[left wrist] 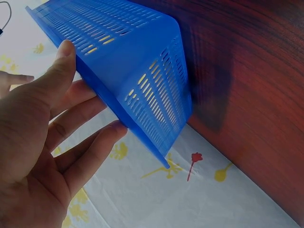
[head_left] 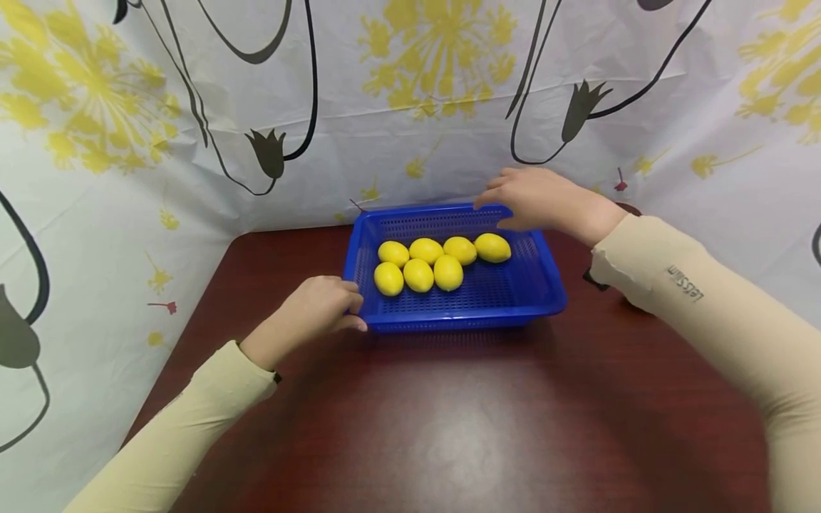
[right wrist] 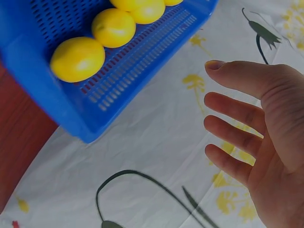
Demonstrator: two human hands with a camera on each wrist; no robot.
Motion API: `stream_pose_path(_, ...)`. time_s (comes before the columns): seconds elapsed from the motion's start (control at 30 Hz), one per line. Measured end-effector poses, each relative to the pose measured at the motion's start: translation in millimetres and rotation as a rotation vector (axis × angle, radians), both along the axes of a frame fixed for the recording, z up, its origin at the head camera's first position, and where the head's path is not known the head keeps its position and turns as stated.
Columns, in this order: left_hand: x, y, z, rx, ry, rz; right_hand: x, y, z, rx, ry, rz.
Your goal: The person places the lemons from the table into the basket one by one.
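Observation:
A blue plastic basket [head_left: 449,313] with slotted walls sits toward the back of the table, holding several yellow lemons [head_left: 419,275] in two rows at its left and middle. At the basket's near left corner my left hand [head_left: 323,303] grips the rim; the left wrist view shows the thumb [left wrist: 65,51] against the outer wall and the fingers along the rim's other side. My right hand [head_left: 532,199] is over the back right part of the basket in the head view. In the right wrist view its spread fingers hold nothing and stand apart from the basket.
The dark red-brown wooden table [head_left: 410,413] extends toward me. White cloth [head_left: 398,157] printed with yellow flowers and dark stems hangs behind and to the left of the table. Behind my right forearm, a dark round object [head_left: 628,208] shows partly.

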State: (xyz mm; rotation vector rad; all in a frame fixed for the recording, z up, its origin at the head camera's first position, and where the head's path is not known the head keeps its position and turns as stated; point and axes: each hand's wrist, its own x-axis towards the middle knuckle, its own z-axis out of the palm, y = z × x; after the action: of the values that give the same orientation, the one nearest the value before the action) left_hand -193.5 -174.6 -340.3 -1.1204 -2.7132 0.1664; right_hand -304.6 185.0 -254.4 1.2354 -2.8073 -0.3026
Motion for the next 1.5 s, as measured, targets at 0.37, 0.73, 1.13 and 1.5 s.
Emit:
stream_pose_path(0.37,1.2,-0.4,-0.4,0.003,-0.006,0.006,11.9,45.6,-9.2,-0.165,0.064,0.006)
stream_pose_path(0.73,0.4,-0.6,-1.4,0.009,-0.006,0.007,19.5,96.8,-30.7,-0.264,0.063,-0.060)
stream_pose_path(1.13,0.5,-1.3,-2.4,0.014,-0.003,0.004,30.4,140.3,-50.5,-0.267,0.005,-0.179)
stream_pose_path(1.5,-1.0,-3.1,-4.1,0.016,-0.016,0.015,34.1,179.1,-77.8,-0.254,-0.060,-0.305)
